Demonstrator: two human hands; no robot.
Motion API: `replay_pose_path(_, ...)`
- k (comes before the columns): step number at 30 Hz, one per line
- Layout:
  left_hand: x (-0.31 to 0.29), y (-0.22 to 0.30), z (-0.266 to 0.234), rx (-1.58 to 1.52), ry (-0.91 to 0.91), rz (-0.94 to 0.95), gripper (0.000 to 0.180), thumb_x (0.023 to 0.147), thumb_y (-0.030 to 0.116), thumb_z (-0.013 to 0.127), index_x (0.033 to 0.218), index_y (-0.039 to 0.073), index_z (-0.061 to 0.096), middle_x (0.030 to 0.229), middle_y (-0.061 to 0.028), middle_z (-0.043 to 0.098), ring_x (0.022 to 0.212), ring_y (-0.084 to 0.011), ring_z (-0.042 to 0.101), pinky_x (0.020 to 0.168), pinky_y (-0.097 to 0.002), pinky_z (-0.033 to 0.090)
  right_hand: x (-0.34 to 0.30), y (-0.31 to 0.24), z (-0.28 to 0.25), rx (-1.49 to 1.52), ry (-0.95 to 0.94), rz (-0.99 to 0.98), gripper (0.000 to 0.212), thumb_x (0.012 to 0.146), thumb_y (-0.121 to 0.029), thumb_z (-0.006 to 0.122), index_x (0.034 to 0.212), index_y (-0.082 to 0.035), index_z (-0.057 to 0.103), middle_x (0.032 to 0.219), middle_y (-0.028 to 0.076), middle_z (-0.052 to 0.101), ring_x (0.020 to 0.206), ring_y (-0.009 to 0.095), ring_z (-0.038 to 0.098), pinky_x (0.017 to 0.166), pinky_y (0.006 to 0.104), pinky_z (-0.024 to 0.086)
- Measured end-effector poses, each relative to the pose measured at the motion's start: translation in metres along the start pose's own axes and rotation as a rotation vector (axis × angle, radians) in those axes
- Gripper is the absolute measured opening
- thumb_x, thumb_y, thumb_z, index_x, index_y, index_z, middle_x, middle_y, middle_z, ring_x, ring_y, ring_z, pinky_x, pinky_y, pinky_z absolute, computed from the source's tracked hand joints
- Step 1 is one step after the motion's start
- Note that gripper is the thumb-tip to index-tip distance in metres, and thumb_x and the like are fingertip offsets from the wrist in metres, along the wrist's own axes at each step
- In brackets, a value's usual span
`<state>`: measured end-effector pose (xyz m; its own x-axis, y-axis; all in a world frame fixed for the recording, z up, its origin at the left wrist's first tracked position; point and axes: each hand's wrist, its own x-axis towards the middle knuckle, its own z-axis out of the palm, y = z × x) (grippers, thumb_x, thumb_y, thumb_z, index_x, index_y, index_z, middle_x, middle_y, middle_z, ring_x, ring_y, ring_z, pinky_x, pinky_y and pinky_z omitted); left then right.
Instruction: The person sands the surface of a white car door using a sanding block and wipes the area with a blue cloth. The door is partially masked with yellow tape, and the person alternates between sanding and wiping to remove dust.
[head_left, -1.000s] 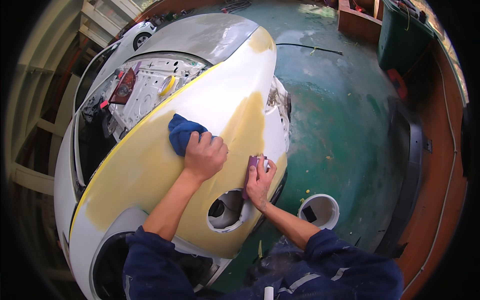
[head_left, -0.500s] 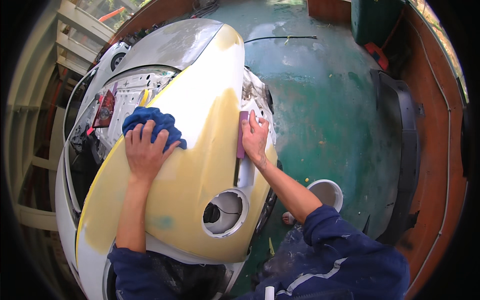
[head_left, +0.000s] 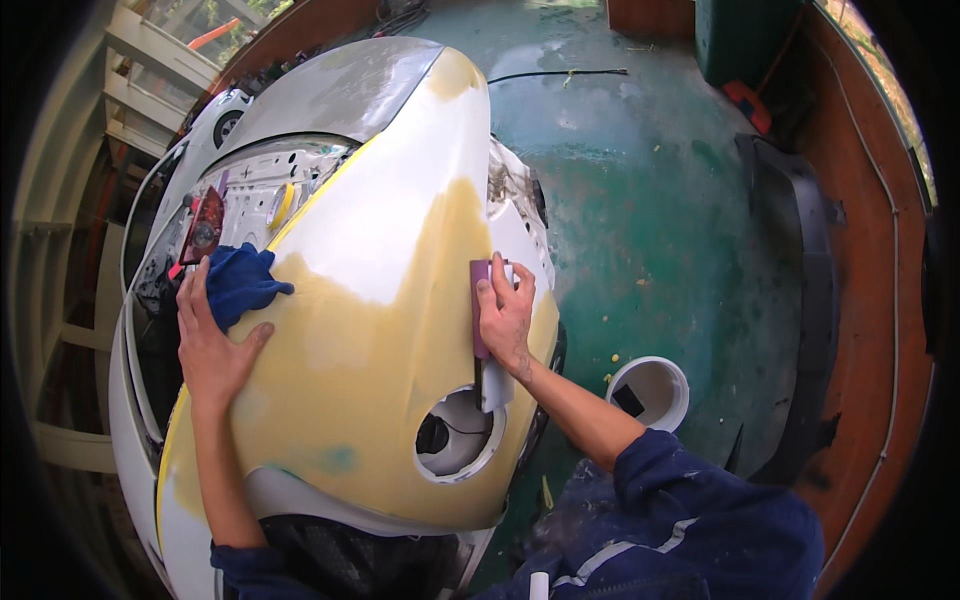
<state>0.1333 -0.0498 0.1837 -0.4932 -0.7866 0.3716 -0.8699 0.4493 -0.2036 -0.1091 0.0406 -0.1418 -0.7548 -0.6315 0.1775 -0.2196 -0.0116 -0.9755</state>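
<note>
Cloth (head_left: 237, 284) left on panel (head_left: 380, 330), block (head_left: 481, 308) right; bucket (head_left: 650, 392) beyond.

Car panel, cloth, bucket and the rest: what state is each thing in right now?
Car panel: coated in dull yellow filler, white at the edges.
Round hole: open, uncovered.
Blue cloth: bunched under the left hand.
Purple sanding block: pressed flat on the panel by the right hand.
White bucket: upright on the floor, a dark piece inside.
Tail light: detached, lying loose.

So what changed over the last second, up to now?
The left hand slid the blue cloth leftward across the yellow-primed car panel to its left edge. The right hand ran the purple sanding block up the right edge, then partway back. Both grips unchanged; white bucket unmoved.
</note>
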Motion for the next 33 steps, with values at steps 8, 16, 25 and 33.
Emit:
replay_pose_path(8,-0.005,-0.004,-0.003,0.068,0.000,-0.030,0.110,0.068,0.029,0.091,0.163,0.018,0.036,0.157,-0.0139,0.045,0.143,-0.0415,0.048,0.112,-0.0529,0.049,-0.017,-0.016,0.007,-0.004,-0.009,-0.079,0.050,0.101,-0.023,0.063,0.147,-0.003,0.063,0.139,0.032,0.048,0.129,0.047,0.046,0.114,0.0536,0.038)
replay_pose_path(16,0.005,0.005,0.006,0.037,0.032,-0.001,0.106,0.069,0.029,0.090,0.162,0.018,0.038,0.157,-0.0140,0.047,0.142,-0.0417,0.049,0.112,-0.0523,0.049,0.104,-0.018,0.017,-0.019,0.024,0.009,0.049,0.103,-0.027,0.063,0.146,-0.004,0.064,0.138,0.032,0.050,0.130,0.046,0.047,0.114,0.0515,0.038)
replay_pose_path(25,0.005,0.005,0.000,0.068,0.067,0.034,0.108,0.065,0.029,0.095,0.159,0.019,0.041,0.150,-0.0147,0.049,0.136,-0.0437,0.052,0.107,-0.0534,0.050,0.131,-0.029,0.021,-0.052,-0.017,-0.020,0.049,0.102,-0.029,0.063,0.146,-0.007,0.065,0.137,0.033,0.052,0.133,0.046,0.046,0.115,0.0510,0.038)
replay_pose_path(33,-0.001,0.000,-0.005,0.065,0.036,-0.013,0.107,0.065,0.029,0.095,0.158,0.019,0.043,0.150,-0.0145,0.049,0.133,-0.0436,0.054,0.107,-0.0535,0.050,0.086,-0.033,0.028,-0.044,-0.027,-0.023,0.047,0.101,-0.029,0.065,0.144,-0.011,0.069,0.136,0.030,0.050,0.128,0.045,0.049,0.111,0.0516,0.041)
